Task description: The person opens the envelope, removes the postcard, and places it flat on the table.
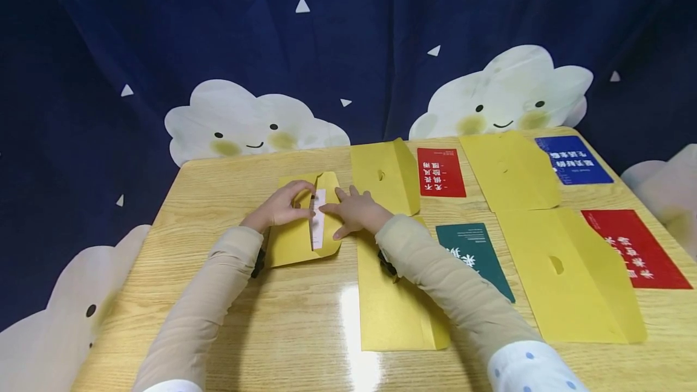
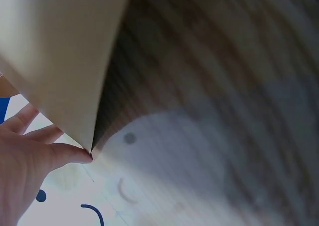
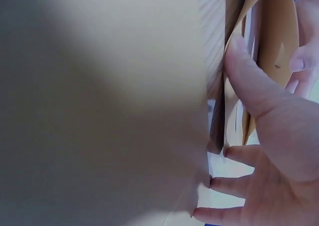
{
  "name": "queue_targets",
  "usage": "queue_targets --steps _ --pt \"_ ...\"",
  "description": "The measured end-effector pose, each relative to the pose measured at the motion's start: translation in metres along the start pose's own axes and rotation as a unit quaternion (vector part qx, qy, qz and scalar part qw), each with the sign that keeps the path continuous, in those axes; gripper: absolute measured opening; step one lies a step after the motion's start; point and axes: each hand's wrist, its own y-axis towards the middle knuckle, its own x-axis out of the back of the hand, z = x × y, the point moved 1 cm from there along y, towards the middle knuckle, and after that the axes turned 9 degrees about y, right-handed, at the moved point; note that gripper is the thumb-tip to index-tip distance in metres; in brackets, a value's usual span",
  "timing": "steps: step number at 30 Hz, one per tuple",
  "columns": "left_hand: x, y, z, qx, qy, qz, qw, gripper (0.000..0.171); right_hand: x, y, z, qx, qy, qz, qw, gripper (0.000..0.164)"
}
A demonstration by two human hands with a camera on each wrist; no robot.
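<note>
A yellow envelope lies at the left of the table, its mouth gaping toward the right. Inside the mouth shows a strip of white paper or card. My left hand holds the envelope at its mouth, thumb and forefinger bent at the edge; in the left wrist view its thumb meets the paper edge. With spread fingers my right hand rests on the opened flap. Its thumb touches the flap in the right wrist view. How far the card sits inside is hidden.
More yellow envelopes with open flaps lie to the right, one under my right forearm. Among them lie a red card, a green card, a blue card and another red card. Behind hangs a dark blue curtain.
</note>
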Motion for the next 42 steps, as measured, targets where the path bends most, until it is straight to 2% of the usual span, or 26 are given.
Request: queue_targets --steps 3,9,15,19,28,35,42 --pt "0.0 0.0 -0.001 0.012 0.01 0.005 0.9999 0.051 -0.001 -0.001 -0.001 0.015 -0.003 -0.013 1.0 0.077" --pt "0.0 0.0 -0.003 0.027 0.019 0.01 0.9994 0.052 -0.001 -0.001 0.001 0.057 -0.051 -0.029 0.997 0.079" --pt "0.001 0.0 -0.005 0.038 0.01 0.015 0.9991 0.053 -0.002 -0.002 0.0 0.066 -0.075 -0.022 0.995 0.071" --pt "0.001 0.0 -0.005 0.037 0.023 0.017 0.9989 0.055 -0.003 -0.003 -0.004 0.068 -0.077 -0.025 0.994 0.07" --pt "0.0 0.0 -0.004 0.04 0.037 0.018 0.9984 0.056 -0.007 -0.003 -0.016 0.09 -0.026 -0.033 0.995 0.061" --pt "-0.001 0.001 -0.005 0.043 0.043 0.019 0.998 0.057 -0.007 -0.005 -0.024 0.121 -0.004 -0.074 0.99 0.053" --pt "-0.001 0.002 -0.003 0.029 0.043 0.012 0.9986 0.056 -0.008 -0.009 -0.03 0.133 0.008 -0.105 0.986 0.048"
